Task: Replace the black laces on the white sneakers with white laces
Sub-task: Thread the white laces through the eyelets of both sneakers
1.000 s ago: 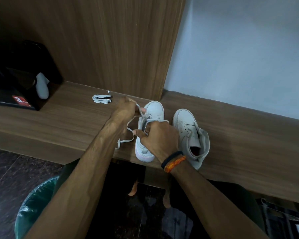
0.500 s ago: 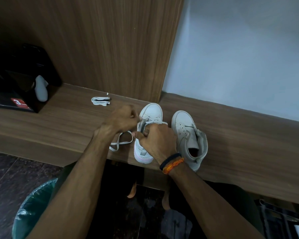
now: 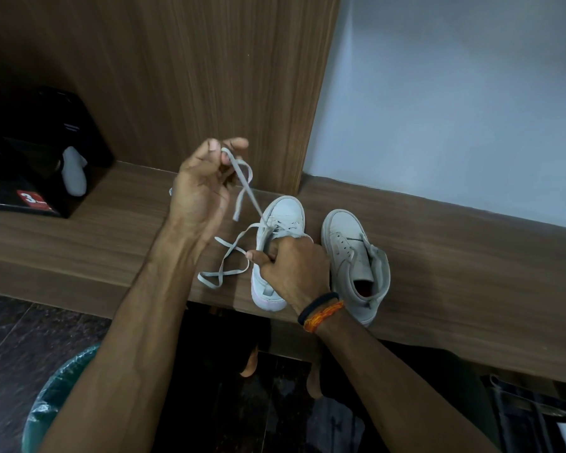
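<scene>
Head view: the left hand (image 3: 200, 191), raised, pinches a white lace (image 3: 245, 188) that runs taut, down and right from it, to the left sneaker (image 3: 283, 220). The right hand (image 3: 294, 266), nearer that shoe, grips its collar; the right sneaker (image 3: 350, 243) stands just beyond.

- Dim room, cool and underlit; the pale wall (image 3: 455, 109) is the brightest area.
- The black box (image 3: 36, 152) at left sinks into shadow, detail lost.
- Floor under the desk (image 3: 455, 263) is nearly black.
- Wide-angle lens bends edges outward.
- Slightly soft, grainy throughout.
</scene>
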